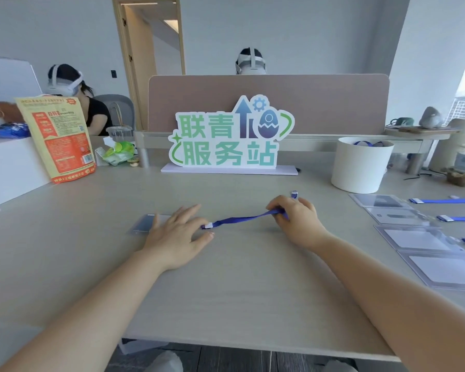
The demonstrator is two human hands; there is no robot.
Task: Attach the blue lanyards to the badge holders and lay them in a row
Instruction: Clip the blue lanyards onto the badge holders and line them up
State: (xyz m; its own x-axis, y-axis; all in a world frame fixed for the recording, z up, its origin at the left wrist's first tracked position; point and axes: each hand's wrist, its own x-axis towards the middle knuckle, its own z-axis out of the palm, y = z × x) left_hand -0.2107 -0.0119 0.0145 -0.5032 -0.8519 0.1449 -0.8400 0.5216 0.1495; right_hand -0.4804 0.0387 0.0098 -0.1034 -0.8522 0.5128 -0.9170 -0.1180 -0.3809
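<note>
A clear badge holder lies flat on the table, left of centre. My left hand rests on its right part with fingers spread, pressing it down. A blue lanyard runs from a white clip at my left fingertips to my right hand, which is closed around the strap; the strap's other end sticks up behind that hand. At the right, several badge holders lie in a row, with blue lanyards leading off the right edge.
A white bucket holding more blue lanyards stands at the back right. A green and white sign stands at the back centre before a desk divider. An orange bag stands at the back left. Two people with headsets sit beyond.
</note>
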